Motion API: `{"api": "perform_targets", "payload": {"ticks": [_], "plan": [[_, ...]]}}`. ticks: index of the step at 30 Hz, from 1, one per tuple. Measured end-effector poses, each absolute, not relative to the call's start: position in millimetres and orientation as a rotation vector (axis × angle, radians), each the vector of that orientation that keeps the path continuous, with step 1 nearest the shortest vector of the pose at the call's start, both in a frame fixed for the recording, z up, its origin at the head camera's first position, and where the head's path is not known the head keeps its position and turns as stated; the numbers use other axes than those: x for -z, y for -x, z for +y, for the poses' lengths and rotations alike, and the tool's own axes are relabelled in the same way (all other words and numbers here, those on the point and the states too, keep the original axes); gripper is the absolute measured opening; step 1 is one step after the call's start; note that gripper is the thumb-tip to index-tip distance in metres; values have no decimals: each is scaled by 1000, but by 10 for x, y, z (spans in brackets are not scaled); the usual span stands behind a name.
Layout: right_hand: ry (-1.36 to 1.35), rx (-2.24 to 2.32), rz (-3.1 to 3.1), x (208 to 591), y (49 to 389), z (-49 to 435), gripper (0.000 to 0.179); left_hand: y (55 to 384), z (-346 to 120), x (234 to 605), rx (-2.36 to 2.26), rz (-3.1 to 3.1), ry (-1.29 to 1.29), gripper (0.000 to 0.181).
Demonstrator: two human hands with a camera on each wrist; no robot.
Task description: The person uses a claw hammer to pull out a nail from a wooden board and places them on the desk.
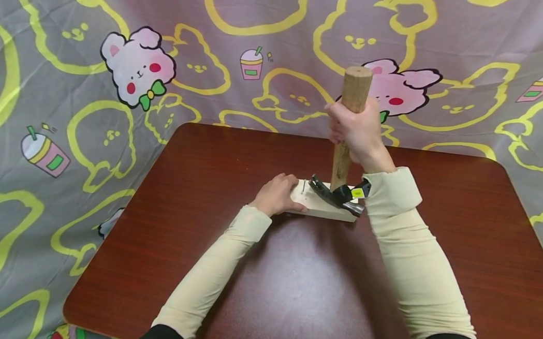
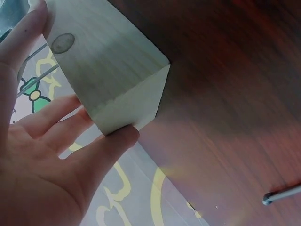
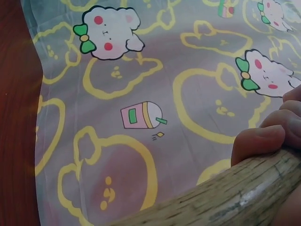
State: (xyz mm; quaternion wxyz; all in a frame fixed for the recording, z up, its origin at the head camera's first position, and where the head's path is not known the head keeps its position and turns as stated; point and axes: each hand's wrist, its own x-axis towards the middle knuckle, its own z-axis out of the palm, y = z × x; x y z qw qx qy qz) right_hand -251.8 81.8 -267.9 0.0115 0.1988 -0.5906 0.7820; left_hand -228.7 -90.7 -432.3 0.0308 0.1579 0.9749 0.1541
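Note:
My right hand (image 1: 355, 125) grips the wooden handle of a claw hammer (image 1: 355, 91), which stands almost upright. Its dark metal head lies low over a pale wooden block (image 1: 313, 212), claw end to the left. A thin nail (image 1: 303, 187) sticks up from the block near the claw; whether the claw touches it I cannot tell. With thumb and fingers on opposite sides, my left hand (image 1: 275, 194) holds the block's left end. In the left wrist view, the block (image 2: 117, 61) shows a dark knot. The right wrist view shows fingers (image 3: 258, 141) wrapped round the handle.
A reddish-brown table (image 1: 195, 196) lies under the block. Patterned cloth (image 1: 288, 51) hangs behind the table and at both sides. A thin metal rod with a dark end (image 2: 282, 194) appears at the edge of the left wrist view.

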Motion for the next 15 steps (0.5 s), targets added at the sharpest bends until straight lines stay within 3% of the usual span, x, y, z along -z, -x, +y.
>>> {"api": "perform_targets", "payload": {"ticks": [15], "plan": [[-668, -2416, -1614, 2756, 2436, 995, 32, 2281, -897, 4311, -484, 2989, -485, 71]]}}
